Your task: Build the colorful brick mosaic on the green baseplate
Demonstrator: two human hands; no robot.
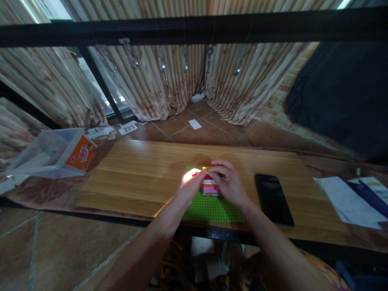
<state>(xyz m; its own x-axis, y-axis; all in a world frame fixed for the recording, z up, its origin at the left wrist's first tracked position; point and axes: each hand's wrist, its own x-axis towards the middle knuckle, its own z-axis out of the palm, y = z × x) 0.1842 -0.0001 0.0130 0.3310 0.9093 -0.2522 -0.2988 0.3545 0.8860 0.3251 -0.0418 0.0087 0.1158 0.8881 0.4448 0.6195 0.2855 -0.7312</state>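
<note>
A green studded baseplate [212,210] lies near the front edge of the wooden board. On it stands a small block of toy bricks [211,188] in stripes of pink, orange, white and red. At the block's far end is a small yellow toy brick [207,170]. My left hand [193,180] comes in from the left, its thumb and fingers closed at the yellow brick. From the right, my right hand [229,182] meets it there with thumb and fingertips, its upper finger stretched above. The fingers partly hide the yellow brick and the block's far side.
A black phone [274,199] lies right of the baseplate on the wooden board [136,173]. White papers [345,198] are farther right. At the left stands a clear plastic bin [48,153] with an orange label. A dark bar [194,30] crosses above the far side.
</note>
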